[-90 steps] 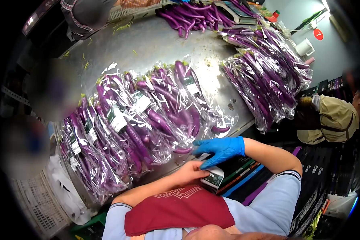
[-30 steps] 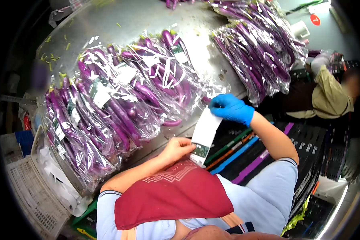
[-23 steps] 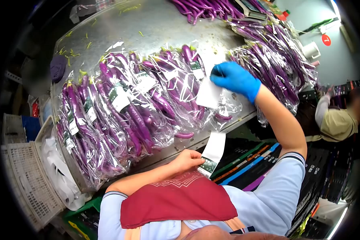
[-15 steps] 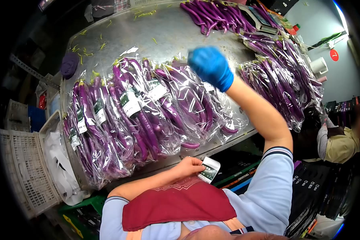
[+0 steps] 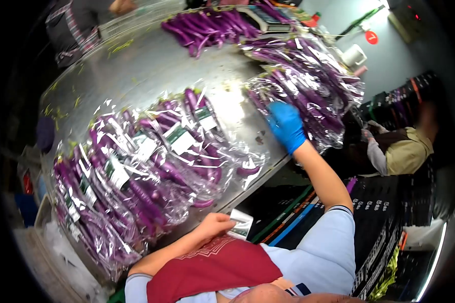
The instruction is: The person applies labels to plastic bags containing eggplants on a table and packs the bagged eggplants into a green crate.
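Note:
My left hand [image 5: 212,225], bare, pinches a small roll or strip of labels [image 5: 241,224] with white backing near my red apron [image 5: 217,267]. My right hand [image 5: 287,126], in a blue glove, is at the lower left edge of the right-hand pile of bagged eggplants [image 5: 313,101]. Its fingers are blurred and partly hidden, and nothing can be made out in them. On the near left of the metal table [image 5: 151,65] lies a row of eggplants in clear bags [image 5: 141,202], with several green and white labels, one of them [image 5: 182,141] near the middle right.
Loose eggplants [image 5: 202,28] lie at the far edge beside a scale [image 5: 268,20]. Black crates [image 5: 374,217] are stacked at the right, where another person [image 5: 404,151] is. Someone else [image 5: 73,30] is at the far left. Pale crates [image 5: 40,257] stand lower left.
My right hand has gone over the left row with a label, then moved right to the other pile. An extra label is now on the left row. The strip in my left hand hangs shorter.

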`<state>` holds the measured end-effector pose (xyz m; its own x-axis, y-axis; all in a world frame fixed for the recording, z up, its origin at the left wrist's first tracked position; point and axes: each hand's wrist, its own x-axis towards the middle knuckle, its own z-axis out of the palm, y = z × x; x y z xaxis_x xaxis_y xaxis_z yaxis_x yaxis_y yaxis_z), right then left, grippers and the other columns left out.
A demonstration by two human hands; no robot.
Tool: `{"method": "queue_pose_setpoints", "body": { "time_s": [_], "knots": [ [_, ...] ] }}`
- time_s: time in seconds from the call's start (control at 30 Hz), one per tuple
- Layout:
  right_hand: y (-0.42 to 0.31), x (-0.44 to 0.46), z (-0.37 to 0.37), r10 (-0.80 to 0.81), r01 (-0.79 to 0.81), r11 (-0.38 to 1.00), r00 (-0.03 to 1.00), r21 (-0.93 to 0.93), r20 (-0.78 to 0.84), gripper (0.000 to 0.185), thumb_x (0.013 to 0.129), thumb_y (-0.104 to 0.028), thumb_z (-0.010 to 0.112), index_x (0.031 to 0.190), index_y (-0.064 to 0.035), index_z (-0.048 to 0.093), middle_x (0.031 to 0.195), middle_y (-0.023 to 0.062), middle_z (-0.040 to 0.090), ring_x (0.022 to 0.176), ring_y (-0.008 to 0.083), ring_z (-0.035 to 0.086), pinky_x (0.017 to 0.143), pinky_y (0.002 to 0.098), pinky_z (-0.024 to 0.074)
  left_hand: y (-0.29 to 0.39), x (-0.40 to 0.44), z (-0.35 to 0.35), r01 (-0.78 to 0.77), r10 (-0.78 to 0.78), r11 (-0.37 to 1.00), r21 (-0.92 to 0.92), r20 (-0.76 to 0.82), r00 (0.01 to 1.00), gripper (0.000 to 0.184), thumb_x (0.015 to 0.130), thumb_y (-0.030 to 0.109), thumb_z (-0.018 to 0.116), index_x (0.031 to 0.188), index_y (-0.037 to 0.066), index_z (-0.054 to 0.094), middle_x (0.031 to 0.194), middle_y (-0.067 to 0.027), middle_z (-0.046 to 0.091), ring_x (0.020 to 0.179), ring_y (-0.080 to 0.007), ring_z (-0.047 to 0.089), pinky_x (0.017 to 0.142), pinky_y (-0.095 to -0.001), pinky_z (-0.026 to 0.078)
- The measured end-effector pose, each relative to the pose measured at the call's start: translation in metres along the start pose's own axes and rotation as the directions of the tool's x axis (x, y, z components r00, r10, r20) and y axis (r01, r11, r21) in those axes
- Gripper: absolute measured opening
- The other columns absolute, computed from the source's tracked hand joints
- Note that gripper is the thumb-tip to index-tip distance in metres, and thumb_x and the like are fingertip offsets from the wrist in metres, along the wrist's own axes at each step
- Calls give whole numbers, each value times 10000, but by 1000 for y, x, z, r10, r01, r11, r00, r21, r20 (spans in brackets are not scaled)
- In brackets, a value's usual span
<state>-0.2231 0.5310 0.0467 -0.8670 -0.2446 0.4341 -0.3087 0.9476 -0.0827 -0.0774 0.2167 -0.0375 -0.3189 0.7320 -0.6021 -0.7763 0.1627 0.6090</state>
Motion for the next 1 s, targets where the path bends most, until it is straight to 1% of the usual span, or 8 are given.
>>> {"method": "queue_pose_setpoints", "body": {
  "time_s": [0.07, 0.13, 0.37, 0.5, 0.73, 0.87, 0.93, 1.0],
  "knots": [
    [64, -7, -15, 222, -286, 874, 954, -394, -200, 445, 686, -279, 626, 1041, -47, 488, 994, 161, 524, 933, 310, 499, 765, 429, 400, -3, 7, -1, 32, -31, 999, -22, 24, 999, 158, 759, 126, 605, 837, -12, 620, 633, 0, 551, 509, -54, 448, 449, -192, 327],
    [98, -26, -22, 514, -426, 708, 858, -563, -4, 656, 672, -386, 645, 1186, -63, 398, 1195, 171, 402, 1104, 326, 388, 843, 483, 350, -3, 9, 0, 54, -54, 998, -34, 21, 998, 148, 763, 124, 601, 826, -9, 620, 632, 1, 549, 500, -53, 445, 441, -185, 319],
    [114, -19, -38, 571, -409, 770, 784, -489, 244, 801, 564, -368, 720, 1241, -139, 357, 1183, 157, 427, 1042, 329, 442, 822, 415, 396, 1, 7, 3, 52, -50, 996, -72, 40, 998, 139, 775, 110, 586, 841, -10, 613, 654, -1, 560, 505, -49, 458, 440, -177, 327],
    [107, 8, -67, 432, -398, 895, 884, -200, 176, 619, 571, -176, 629, 1157, -124, 437, 978, 189, 541, 905, 326, 529, 793, 383, 424, -7, 6, -2, 19, -13, 995, -102, 66, 998, 163, 776, 109, 585, 873, -19, 609, 691, -19, 574, 541, -60, 484, 467, -181, 354],
    [-1, 34, -32, 277, -259, 866, 961, 428, 21, 602, 610, -199, 681, 1165, -101, 468, 894, 152, 530, 800, 258, 523, 717, 330, 430, -5, 1, -5, 19, -7, 993, -118, 96, 995, 132, 782, 99, 590, 832, -22, 603, 702, -27, 582, 574, -66, 507, 499, -186, 385],
    [-122, 52, 4, 216, -275, 889, 957, 367, 194, 556, 657, -276, 656, 1152, -102, 472, 874, 153, 530, 832, 264, 518, 709, 352, 432, -11, -1, -1, -30, 44, 988, -152, 94, 995, 165, 780, 116, 587, 856, -28, 609, 690, -17, 577, 564, -54, 489, 479, -186, 361],
    [-176, 42, 38, 5, -126, 839, 974, 529, 224, 542, 700, -346, 623, 1142, -76, 464, 939, 188, 516, 855, 302, 517, 722, 387, 437, -18, 1, -5, -42, 58, 989, -145, 107, 993, 157, 783, 124, 587, 837, -21, 611, 682, -6, 572, 561, -46, 479, 474, -181, 349],
    [-215, 28, 73, -152, 13, 945, 902, 326, 405, 549, 732, -404, 580, 1126, -43, 456, 1015, 233, 483, 870, 339, 510, 735, 402, 439, -14, -4, -8, -33, 43, 995, -96, 103, 994, 131, 787, 117, 586, 817, -9, 603, 695, -4, 572, 572, -47, 486, 490, -182, 364]
  ]
}}
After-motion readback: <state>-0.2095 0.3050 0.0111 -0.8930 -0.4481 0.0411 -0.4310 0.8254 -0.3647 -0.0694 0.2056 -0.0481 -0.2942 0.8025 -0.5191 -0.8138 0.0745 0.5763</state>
